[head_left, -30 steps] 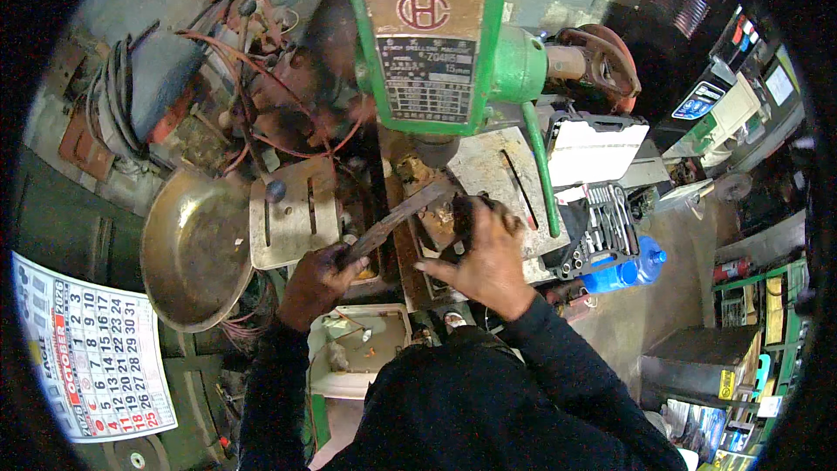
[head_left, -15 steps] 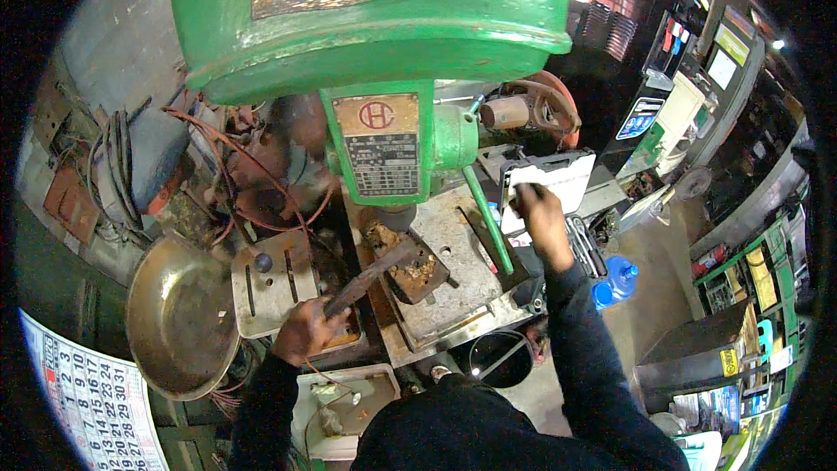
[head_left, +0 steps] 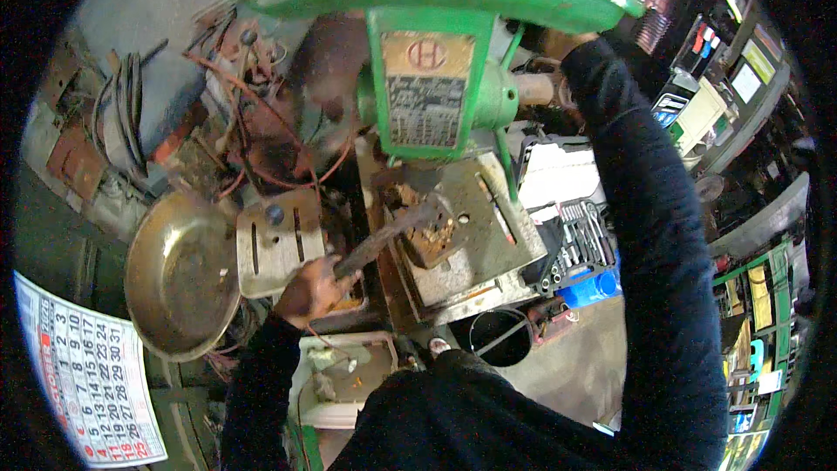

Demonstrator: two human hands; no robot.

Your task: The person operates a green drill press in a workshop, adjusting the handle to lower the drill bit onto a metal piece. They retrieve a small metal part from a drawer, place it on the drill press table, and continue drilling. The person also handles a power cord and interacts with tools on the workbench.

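Observation:
A green drill press [head_left: 427,96] fills the top of the view. Below its spindle a rusty flat metal bar [head_left: 384,240] lies slantwise across a rusty block on the grey drill table [head_left: 497,249]. My left hand [head_left: 309,288] grips the bar's lower end, just off the table's left edge. My right arm in a dark sleeve reaches up the right side. My right hand [head_left: 549,39] is at the machine head's right side, near the feed shaft, and mostly hidden behind the casing, so its grip cannot be made out.
A round brass-coloured bowl [head_left: 179,275] and a slotted grey plate [head_left: 270,249] sit left of the table. An open socket set [head_left: 580,244], a blue container [head_left: 593,288] and a black bucket [head_left: 497,336] are at the right. Cables tangle at the back left. A calendar [head_left: 87,384] hangs lower left.
My right hand left the workpiece on the table, passed over the white box at the right and rose to the side of the machine head. My left hand kept hold of the bar.

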